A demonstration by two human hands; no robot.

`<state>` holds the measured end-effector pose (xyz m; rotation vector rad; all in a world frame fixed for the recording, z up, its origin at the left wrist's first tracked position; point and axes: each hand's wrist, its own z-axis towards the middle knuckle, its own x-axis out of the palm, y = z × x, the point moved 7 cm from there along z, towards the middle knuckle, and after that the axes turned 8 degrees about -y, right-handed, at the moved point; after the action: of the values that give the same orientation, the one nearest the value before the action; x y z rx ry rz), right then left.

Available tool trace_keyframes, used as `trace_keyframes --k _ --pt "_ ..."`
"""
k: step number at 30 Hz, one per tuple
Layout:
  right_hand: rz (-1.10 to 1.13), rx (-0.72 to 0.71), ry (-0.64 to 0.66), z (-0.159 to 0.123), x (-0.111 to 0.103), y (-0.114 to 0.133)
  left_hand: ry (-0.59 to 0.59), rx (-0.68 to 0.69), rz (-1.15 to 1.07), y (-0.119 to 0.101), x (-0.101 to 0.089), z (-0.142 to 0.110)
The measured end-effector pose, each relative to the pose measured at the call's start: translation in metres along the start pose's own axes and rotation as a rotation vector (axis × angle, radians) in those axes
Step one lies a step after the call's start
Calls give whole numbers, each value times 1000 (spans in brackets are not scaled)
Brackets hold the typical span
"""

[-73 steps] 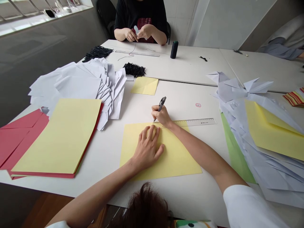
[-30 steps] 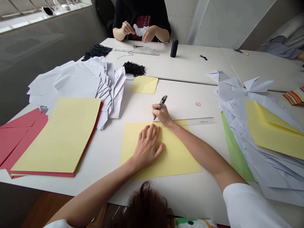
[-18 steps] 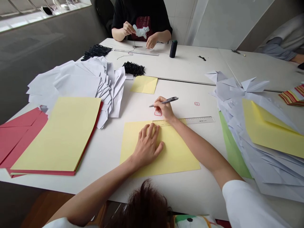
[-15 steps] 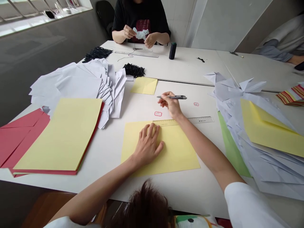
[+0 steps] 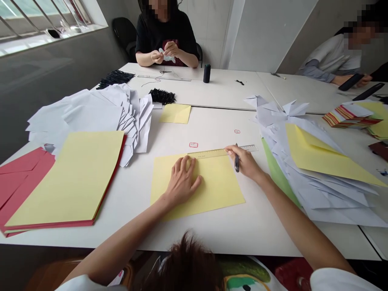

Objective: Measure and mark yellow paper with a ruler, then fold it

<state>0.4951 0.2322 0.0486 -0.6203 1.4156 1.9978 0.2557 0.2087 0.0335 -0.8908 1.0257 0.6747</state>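
A sheet of yellow paper [image 5: 212, 186] lies on the table in front of me. Along its far edge runs a clear ruler [image 5: 209, 153], its right end reaching past the paper. My left hand [image 5: 182, 178] rests flat on the sheet with fingers spread, the fingertips at the ruler's left end. A dark pen [image 5: 237, 161] is held in my right hand [image 5: 245, 161], pointing down beside the palm. The thumb and forefinger of that hand are at the ruler near the sheet's upper right corner; whether they pinch it I cannot tell.
On the left are a yellow sheet stack [image 5: 69, 178], red paper [image 5: 21, 173] and piled white sheets [image 5: 87, 109]. More folded white paper [image 5: 327, 190] lies right, with a yellow envelope-like piece [image 5: 321, 155]. A co-worker [image 5: 166, 40] sits opposite, near a black thread spool [image 5: 207, 73].
My right hand has moved right and down to the ruler, and the pen has swung from level to pointing down. My left hand stays on the paper. The view has shifted right.
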Motion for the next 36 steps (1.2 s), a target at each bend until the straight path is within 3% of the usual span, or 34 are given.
trace_keyframes --k 5,8,11,13,17,19,22,36 --pt "-173 -102 -15 -51 4 30 -9 -59 -48 5 0 -2" --pt "-107 -181 -1 -81 11 62 -28 -113 -88 9 0 -2" --pt "53 -209 94 -94 23 81 -43 -136 -93 11 0 -2" --pt "150 -176 115 -85 26 79 -49 -125 -90 11 0 -1" --pt "314 66 -169 -29 9 33 -44 -95 -89 9 -1 -1" --pt "291 178 -295 -1 2 7 -39 -84 -83 9 -2 -1" --pt "228 267 -347 26 4 -13 -30 -73 -83 10 -3 -2" --pt "172 228 -343 27 19 -20 -18 -72 -95 11 -4 -1"
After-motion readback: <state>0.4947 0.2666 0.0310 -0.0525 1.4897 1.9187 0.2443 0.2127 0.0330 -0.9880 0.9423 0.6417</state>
